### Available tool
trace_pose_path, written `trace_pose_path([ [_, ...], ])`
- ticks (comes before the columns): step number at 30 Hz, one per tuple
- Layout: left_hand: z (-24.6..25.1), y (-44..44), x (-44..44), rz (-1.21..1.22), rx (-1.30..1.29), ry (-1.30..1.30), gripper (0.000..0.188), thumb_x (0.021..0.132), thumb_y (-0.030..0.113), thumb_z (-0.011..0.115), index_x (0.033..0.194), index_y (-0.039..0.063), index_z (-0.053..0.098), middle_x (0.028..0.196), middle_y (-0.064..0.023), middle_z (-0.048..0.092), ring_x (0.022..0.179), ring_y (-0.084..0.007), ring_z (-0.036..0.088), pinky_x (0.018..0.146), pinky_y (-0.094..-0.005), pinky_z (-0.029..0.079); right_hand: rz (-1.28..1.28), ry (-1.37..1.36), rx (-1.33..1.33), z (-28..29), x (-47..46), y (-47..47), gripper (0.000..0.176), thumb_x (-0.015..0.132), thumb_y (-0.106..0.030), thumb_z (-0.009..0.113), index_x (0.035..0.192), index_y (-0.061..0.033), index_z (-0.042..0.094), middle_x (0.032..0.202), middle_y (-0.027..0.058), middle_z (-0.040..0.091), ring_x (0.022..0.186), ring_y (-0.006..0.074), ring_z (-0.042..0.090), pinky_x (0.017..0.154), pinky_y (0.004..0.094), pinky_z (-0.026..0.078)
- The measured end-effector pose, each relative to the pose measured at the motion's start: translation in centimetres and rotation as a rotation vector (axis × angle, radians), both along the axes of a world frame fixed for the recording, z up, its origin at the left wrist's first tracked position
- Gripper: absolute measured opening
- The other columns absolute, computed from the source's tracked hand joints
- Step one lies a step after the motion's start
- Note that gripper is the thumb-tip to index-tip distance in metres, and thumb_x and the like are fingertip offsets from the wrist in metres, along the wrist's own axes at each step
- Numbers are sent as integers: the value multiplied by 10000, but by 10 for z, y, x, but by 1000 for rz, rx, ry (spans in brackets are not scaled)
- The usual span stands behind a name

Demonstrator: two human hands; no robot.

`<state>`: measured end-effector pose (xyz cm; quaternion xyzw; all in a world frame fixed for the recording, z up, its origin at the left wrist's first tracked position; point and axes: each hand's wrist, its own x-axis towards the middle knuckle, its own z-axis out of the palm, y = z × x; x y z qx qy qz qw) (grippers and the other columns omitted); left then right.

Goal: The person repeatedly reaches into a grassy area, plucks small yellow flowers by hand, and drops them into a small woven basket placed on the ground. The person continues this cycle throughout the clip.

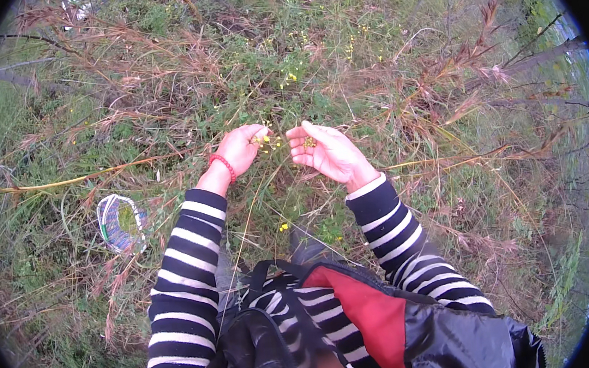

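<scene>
My left hand [240, 148], with a red bead bracelet [222, 165] at the wrist, pinches a thin sprig bearing small yellow flowers [267, 140] between thumb and fingers. Close on its right, my right hand [325, 152] is turned palm up with the fingers curled. Several small yellow-green buds or flower heads [309, 142] lie in those curled fingers. The flowers hang in the gap between both hands. Down to the left, a woven basket [102, 224] with a white handle stands in the grass, with yellow-green material inside.
Dry reddish grass stalks [473, 55] and green weeds surround me. Long bent stems [70, 179] cross at both sides. More yellow flowers [290, 77] grow ahead, and another [284, 227] is near my legs. Bare branches [543, 56] reach in at the right. A white object [78, 3] lies far upper left.
</scene>
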<state>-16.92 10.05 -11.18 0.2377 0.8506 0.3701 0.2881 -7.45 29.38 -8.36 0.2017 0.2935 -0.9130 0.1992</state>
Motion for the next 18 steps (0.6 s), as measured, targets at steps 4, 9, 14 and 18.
trace_pose_path([
  [4,6,-1,0,-111,-147,168,207,883,193,487,959,48,614,912,-130,623,860,-256,589,762,-340,450,267,3,45,6,-12,-2,353,903,-310,487,975,25,568,804,53,570,721,125,570,660,255,504],
  [9,12,1,2,-132,-173,166,218,878,216,492,961,53,610,915,-147,614,879,-305,574,775,-370,447,506,69,218,7,-15,-9,296,880,-293,534,921,-5,584,720,-1,550,587,67,542,551,188,473],
  [14,16,3,3,-125,-224,168,240,883,238,480,974,55,606,935,-145,616,902,-307,569,797,-373,444,491,82,250,4,-9,-19,250,900,-248,490,835,-21,573,661,-12,516,540,60,502,486,181,428],
  [18,12,6,8,-110,-154,266,251,885,247,473,978,54,605,960,-134,617,915,-303,568,802,-376,443,324,-69,54,7,16,-31,259,921,-252,441,757,-62,505,653,-15,454,511,66,400,449,199,355],
])
